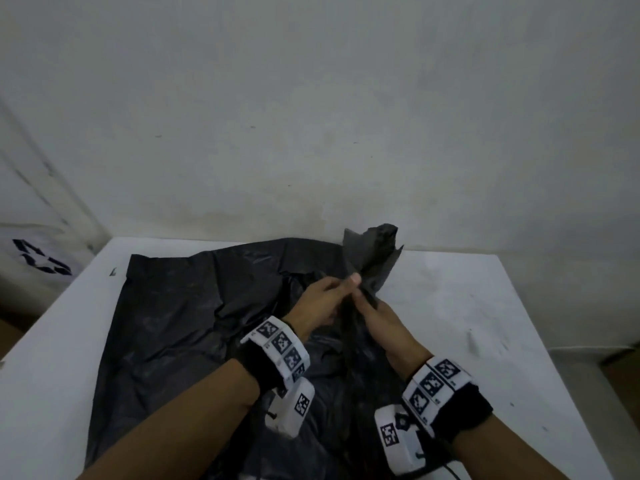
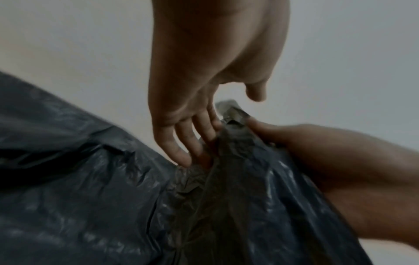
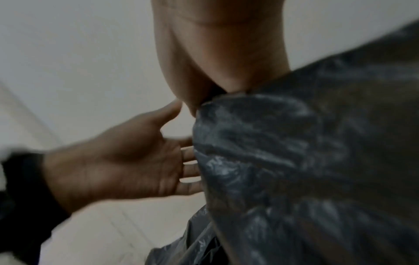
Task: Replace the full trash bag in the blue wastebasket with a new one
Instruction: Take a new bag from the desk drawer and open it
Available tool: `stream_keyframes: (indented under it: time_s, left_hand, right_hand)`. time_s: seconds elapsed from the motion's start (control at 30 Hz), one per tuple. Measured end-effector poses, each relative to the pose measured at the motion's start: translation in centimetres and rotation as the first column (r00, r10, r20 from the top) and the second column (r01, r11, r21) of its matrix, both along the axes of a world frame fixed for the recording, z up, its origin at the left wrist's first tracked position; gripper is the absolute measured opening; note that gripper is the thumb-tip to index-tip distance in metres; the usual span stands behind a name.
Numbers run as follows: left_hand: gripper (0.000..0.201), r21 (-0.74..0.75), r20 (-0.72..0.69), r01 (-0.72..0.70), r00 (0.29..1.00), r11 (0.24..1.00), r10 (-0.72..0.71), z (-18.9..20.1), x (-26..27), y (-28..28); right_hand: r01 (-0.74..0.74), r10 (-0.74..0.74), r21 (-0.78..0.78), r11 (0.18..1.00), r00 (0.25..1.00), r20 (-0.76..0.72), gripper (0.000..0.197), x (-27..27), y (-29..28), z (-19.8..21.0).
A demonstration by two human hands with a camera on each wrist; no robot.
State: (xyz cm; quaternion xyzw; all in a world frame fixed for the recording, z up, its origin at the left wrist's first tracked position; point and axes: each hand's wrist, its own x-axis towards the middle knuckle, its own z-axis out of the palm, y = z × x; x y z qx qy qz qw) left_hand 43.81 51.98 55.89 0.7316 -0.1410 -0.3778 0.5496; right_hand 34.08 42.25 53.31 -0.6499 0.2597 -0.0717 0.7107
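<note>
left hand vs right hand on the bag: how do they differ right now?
Grip: the right hand pinches a gathered corner of the black bag, thumb clamped on it; the left hand has straight fingers only touching the plastic.
Load: the right hand holds the corner raised off the table; the left hand lifts nothing.
Side: the left hand meets the fold from the left, the right hand from the right.
Shared: both bare, meeting at the same fold.

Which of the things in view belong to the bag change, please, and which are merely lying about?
Belonging to the job:
- black trash bag, spread on the white table
- left hand, straight fingers against the bag's gathered end
- right hand, gripping that gathered end

Lying about:
- white sack with a recycling mark, left of the table

The blue wastebasket is not in view.
</note>
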Motion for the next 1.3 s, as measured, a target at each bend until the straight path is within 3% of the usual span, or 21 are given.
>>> stream_keyframes:
  time_s: [0.1, 0.17, 0.23, 0.3, 0.4, 0.5, 0.6, 0.63, 0.7, 0.73, 0.77, 0.83, 0.9, 0.93, 1.03, 1.1, 1.17, 1.2, 1.23, 1.27, 1.3]
  left_hand:
    - [0.032, 0.074, 0.241, 0.003, 0.970, 0.997, -0.021, -0.7, -0.3, -0.1]
    - [0.029, 0.056, 0.160, -0.071, 0.985, 0.996, 0.062, -0.9, 0.1, 0.2]
    - [0.023, 0.011, -0.099, -0.142, 0.985, 0.990, 0.142, -0.2, 0.3, 0.8]
    - [0.023, 0.000, -0.348, -0.143, 0.928, 0.990, 0.134, 0.5, 0.5, 1.4]
    - [0.033, -0.028, -0.580, -0.171, 0.805, 0.985, 0.123, 0.6, 1.2, 1.8]
    - [0.044, -0.031, -0.653, -0.282, 0.732, 0.959, 0.195, 0.7, 2.2, 2.4]
    - [0.037, -0.063, -0.696, -0.444, 0.662, 0.894, 0.280, 1.6, 3.2, 3.7]
    - [0.034, -0.068, -0.634, -0.466, 0.703, 0.882, 0.322, 1.6, 3.8, 4.5]
    - [0.024, -0.080, -0.590, -0.536, 0.705, 0.840, 0.394, 2.3, 4.7, 5.7]
    - [0.037, -0.101, -0.540, -0.537, 0.737, 0.838, 0.407, 2.2, 5.2, 6.1]
    - [0.046, -0.122, -0.585, -0.555, 0.710, 0.823, 0.392, 2.3, 5.6, 6.2]
    - [0.044, -0.241, -0.583, -0.500, 0.760, 0.832, 0.288, 2.1, 6.1, 6.7]
    - [0.048, -0.334, -0.645, -0.517, 0.735, 0.788, 0.209, 2.7, 6.1, 6.3]
    - [0.051, -0.351, -0.624, -0.515, 0.752, 0.782, 0.215, 3.0, 5.8, 6.2]
    - [0.050, -0.401, -0.609, -0.469, 0.778, 0.787, 0.153, 2.9, 5.3, 6.4]
    - [0.046, -0.357, -0.566, -0.409, 0.810, 0.840, 0.154, 2.7, 5.2, 6.2]
    - [0.071, -0.120, -0.386, -0.320, 0.887, 0.940, 0.253, 2.5, 4.9, 5.9]
    - [0.090, 0.067, -0.163, -0.294, 0.940, 0.954, 0.301, 2.4, 4.4, 5.7]
    - [0.090, 0.212, 0.174, -0.325, 0.941, 0.922, 0.292, 2.0, 4.2, 5.7]
    - [0.071, 0.212, 0.494, -0.401, 0.831, 0.891, 0.256, 2.0, 3.7, 5.7]
    - [0.048, 0.100, 0.698, -0.409, 0.679, 0.907, 0.229, 2.7, 2.9, 5.6]
  right_hand:
    - [-0.067, 0.061, -0.346, 0.936, 0.998, -0.027, 0.013, 0.4, 0.8, 0.3]
    - [-0.034, 0.027, -0.338, 0.941, 0.999, -0.024, 0.019, 0.4, 1.0, 0.1]
    - [0.055, -0.065, -0.211, 0.976, 0.997, -0.043, 0.048, 0.1, 1.0, 0.2]
    - [0.073, -0.088, -0.137, 0.988, 0.991, -0.103, 0.062, 0.0, 0.9, 0.4]
    - [0.133, -0.128, 0.048, 0.990, 0.988, -0.088, 0.044, 0.4, 0.2, 0.2]
    - [0.235, -0.203, 0.263, 0.936, 0.969, -0.141, 0.037, 0.9, -1.4, -0.5]
    - [0.279, -0.241, 0.529, 0.801, 0.960, -0.142, 0.036, 1.0, -3.3, -0.2]
    - [0.291, -0.266, 0.593, 0.751, 0.955, -0.132, 0.034, 1.0, -4.0, 0.1]
    - [0.292, -0.327, 0.688, 0.665, 0.941, -0.084, 0.038, 0.8, -5.4, 0.9]
    - [0.286, -0.354, 0.714, 0.639, 0.933, -0.058, 0.043, 0.6, -5.9, 1.4]
    - [0.274, -0.361, 0.714, 0.644, 0.932, -0.032, 0.046, 0.5, -6.2, 2.1]
    - [0.247, -0.334, 0.637, 0.730, 0.942, 0.018, 0.056, 0.3, -6.2, 2.9]
    - [0.185, -0.199, 0.354, 0.917, 0.980, 0.001, 0.062, 0.1, -5.7, 3.2]
    - [0.071, -0.064, 0.189, 0.979, 0.997, -0.039, 0.062, -0.2, -5.1, 3.5]
    - [-0.324, 0.309, 0.003, 0.946, 0.900, -0.308, 0.085, -1.2, -3.7, 3.5]
    - [-0.393, 0.365, 0.005, 0.919, 0.849, -0.382, 0.105, -1.5, -3.3, 3.4]
    - [-0.353, 0.385, 0.180, 0.918, 0.903, -0.190, 0.102, -1.5, -3.0, 3.2]
    - [-0.301, 0.337, 0.306, 0.903, 0.939, -0.071, 0.096, -1.3, -2.9, 3.4]
    - [-0.250, 0.264, 0.412, 0.876, 0.964, 0.023, 0.091, -1.0, -2.9, 3.6]
    - [-0.220, 0.200, 0.468, 0.856, 0.975, 0.092, 0.085, -0.5, -3.0, 3.9]
    - [-0.197, 0.139, 0.494, 0.847, 0.978, 0.153, 0.080, 0.0, -3.2, 4.1]
